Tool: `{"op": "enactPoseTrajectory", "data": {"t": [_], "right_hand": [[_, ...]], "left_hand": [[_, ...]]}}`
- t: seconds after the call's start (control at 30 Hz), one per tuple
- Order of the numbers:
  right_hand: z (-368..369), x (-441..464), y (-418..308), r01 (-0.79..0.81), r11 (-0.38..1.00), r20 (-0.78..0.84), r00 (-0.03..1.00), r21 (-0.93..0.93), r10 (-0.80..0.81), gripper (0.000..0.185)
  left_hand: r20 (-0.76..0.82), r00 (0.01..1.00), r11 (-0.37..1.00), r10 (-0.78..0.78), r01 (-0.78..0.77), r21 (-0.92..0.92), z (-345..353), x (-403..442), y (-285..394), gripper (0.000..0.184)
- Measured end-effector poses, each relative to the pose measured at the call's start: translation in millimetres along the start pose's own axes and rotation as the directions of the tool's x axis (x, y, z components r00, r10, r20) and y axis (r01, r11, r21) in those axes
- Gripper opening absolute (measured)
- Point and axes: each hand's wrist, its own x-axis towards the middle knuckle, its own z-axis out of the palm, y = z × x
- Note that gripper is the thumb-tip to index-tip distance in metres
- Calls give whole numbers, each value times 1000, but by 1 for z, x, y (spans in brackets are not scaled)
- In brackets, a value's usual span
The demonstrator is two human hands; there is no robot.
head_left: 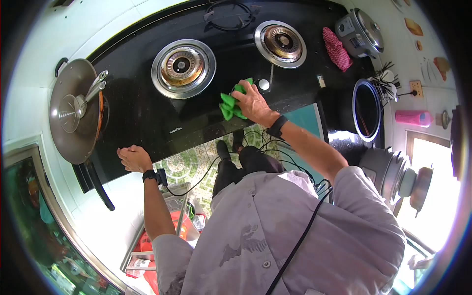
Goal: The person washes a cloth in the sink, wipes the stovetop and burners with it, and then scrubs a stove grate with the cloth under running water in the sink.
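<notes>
My right hand (256, 105) is closed on a bright green cloth (229, 104), which is bunched against the glossy black hob top (132, 118). A round silver knob (264, 84) sits just beside that hand. Behind it are two gas burners with steel rings, the left burner (183, 69) and the right burner (280, 44). My left hand (135, 158) rests near the front edge of the black surface, holding nothing, its fingers loosely bent.
A large wok (73, 142) with steel ladles inside leans at the left, its handle jutting past the edge. A black pan support (228, 14) lies at the back. On the right are a red checked cloth (337, 49), a rice cooker (361, 32) and a round-rimmed vessel (355, 110).
</notes>
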Motion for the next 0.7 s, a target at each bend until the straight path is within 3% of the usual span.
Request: {"op": "enactPoseTrajectory", "data": {"t": [0.03, 0.1, 0.13, 0.17, 0.27, 0.3, 0.37, 0.5, 0.57, 0.63, 0.7], "right_hand": [[-6, -3, 4, 107, 994, -17, 994, -23, -107, 26], [-27, -5, 9, 91, 965, 53, 993, 246, -107, 27], [-34, -6, 9, 79, 922, 8, 996, 378, -89, 26], [-39, -8, 11, 79, 925, 2, 996, 373, -86, 26], [-62, -16, 21, -114, 908, -273, 932, 404, 238, 25], [-69, -16, 28, -156, 938, -305, 918, 308, 253, 22], [-46, -18, 51, -256, 927, -197, 929, 274, 314, 24], [-23, -4, 71, -288, 888, -175, 913, 359, 368, 26], [-22, 4, 81, -516, 757, -11, 824, 401, 567, 24], [-23, 7, 85, -478, 804, -115, 831, 354, 545, 26], [-33, 9, 82, -652, 546, 184, 714, 526, 675, 29]], "left_hand": [[0, 1000, 1000, 11, -11, -6, 0, 0, -1, 22], [4, 1000, 1000, -1, 1, 14, 1, -1, -1, 22], [10, 1000, 1000, 8, -8, 18, 2, 0, -3, 21], [8, 1000, 1000, 10, -10, 10, 4, 2, -4, 21], [-11, 1000, 1000, 5, -5, 5, 3, 0, -3, 19], [-7, 1000, 1000, -10, 10, 6, 2, -1, 0, 19], [-9, 1000, 1000, 20, -19, 24, 0, -2, -1, 18], [-6, 1000, 1000, -3, 3, 4, -2, -1, 2, 18], [16, 1000, 1000, -2, 1, 17, -3, -3, 2, 18], [28, 999, 1000, 16, -16, 21, 0, 0, -1, 18], [-49, 998, 999, 33, -32, 29, 6, 1, -4, 19]]}}
